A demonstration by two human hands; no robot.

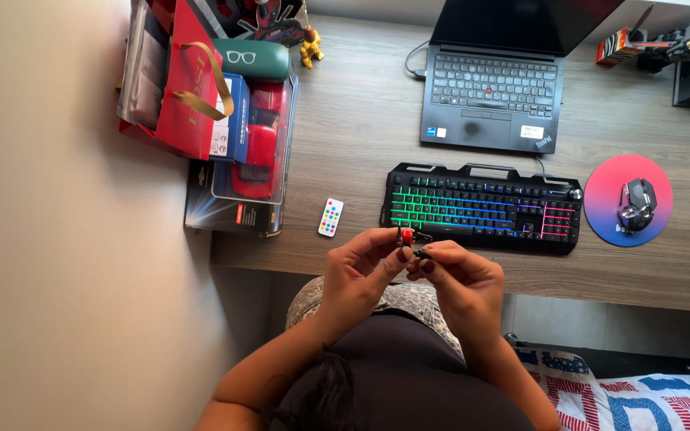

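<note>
Your left hand (358, 271) pinches a small red keyboard switch (406, 236); your right hand (458, 278) grips a thin dark tool (420, 252) against it, steadying both just before the backlit black keyboard (482, 208).

Dark sleeveless top, patterned leggings, bare arms, and dark-painted nails on each hand (361, 275).

A wooden desk (353, 120) carries an open laptop (493, 88), a backlit keyboard (482, 209), a small white remote (331, 217), a round mouse pad (600, 199) with a mouse (637, 204), and a boxed red toy car (255, 152) beside a red gift bag (181, 88).
</note>
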